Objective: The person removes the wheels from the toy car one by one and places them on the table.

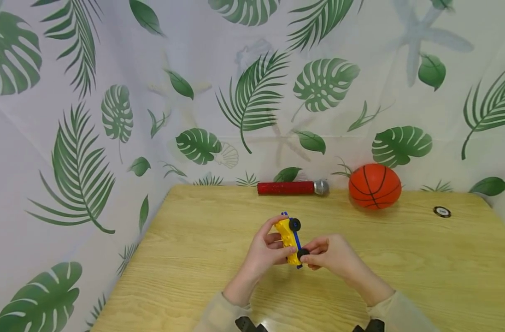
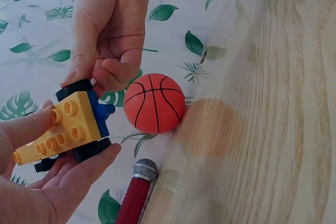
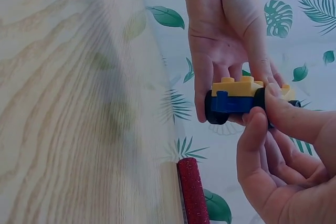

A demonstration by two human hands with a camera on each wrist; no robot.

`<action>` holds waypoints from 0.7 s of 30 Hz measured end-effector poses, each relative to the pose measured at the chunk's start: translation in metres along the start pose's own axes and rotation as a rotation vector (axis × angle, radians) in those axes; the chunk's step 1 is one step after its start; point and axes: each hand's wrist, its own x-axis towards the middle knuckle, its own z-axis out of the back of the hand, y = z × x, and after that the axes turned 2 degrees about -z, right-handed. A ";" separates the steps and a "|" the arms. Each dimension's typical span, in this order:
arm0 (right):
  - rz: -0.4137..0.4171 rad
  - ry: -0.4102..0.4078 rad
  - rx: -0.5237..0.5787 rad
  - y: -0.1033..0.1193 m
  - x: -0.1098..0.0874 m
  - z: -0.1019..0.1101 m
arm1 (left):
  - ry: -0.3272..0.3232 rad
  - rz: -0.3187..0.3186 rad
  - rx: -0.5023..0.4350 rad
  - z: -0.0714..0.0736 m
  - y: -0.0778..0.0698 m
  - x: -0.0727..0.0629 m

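A yellow and blue toy car (image 1: 286,235) with black wheels and studs on its yellow top is held above the table, tilted on its side. My left hand (image 1: 262,251) grips its body, thumb on the studded side and fingers around the far end. With thumb and fingers, my right hand (image 1: 333,256) pinches the near black wheel (image 1: 303,254). In the left wrist view the right thumb lies on a wheel (image 2: 74,88), and the left fingers touch another wheel (image 2: 93,149). The right wrist view shows the blue base (image 3: 233,104) between both hands.
A red microphone (image 1: 285,188) with a silver head lies along the back edge of the wooden table (image 1: 194,258). Right of it sits an orange toy basketball (image 1: 374,186). Farther right is a black and white round chip (image 1: 442,211). A leaf-print curtain (image 1: 252,115) hangs behind.
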 end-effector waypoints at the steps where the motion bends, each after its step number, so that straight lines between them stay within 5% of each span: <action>1: 0.001 -0.003 -0.004 0.000 0.000 0.000 | -0.005 0.001 0.001 -0.001 0.000 0.000; 21: 0.057 -0.194 -0.259 0.009 -0.006 -0.003 | -0.100 -0.019 0.044 -0.006 0.008 -0.003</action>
